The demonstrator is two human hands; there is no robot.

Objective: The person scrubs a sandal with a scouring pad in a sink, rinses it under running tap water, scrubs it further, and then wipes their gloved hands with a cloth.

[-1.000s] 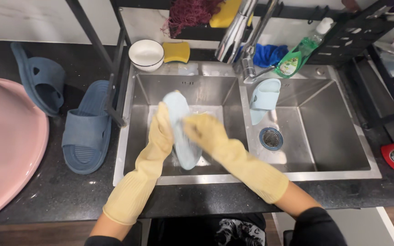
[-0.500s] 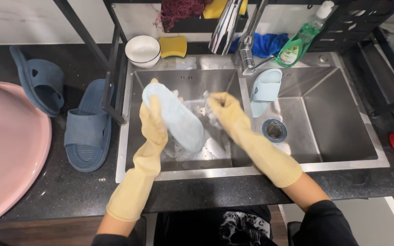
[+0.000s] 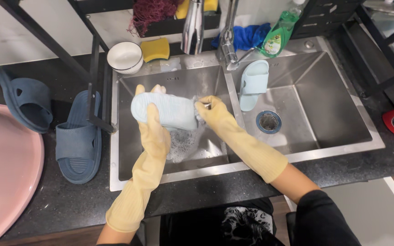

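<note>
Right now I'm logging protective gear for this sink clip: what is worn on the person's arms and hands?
Both hands wear long pale yellow rubber gloves. The left hand has a glove running well up the forearm to a flared, wrinkled cuff. The right hand has a matching glove ending in a wide cuff, and above a bare stretch of arm, a dark sleeve covers the upper arm. No markings show.

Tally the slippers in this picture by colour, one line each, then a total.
Light blue slippers: 2, one held over the left basin, one leaning in the right basin.
Dark blue slippers: 2, both on the counter.
Total: 4 slippers.
</note>
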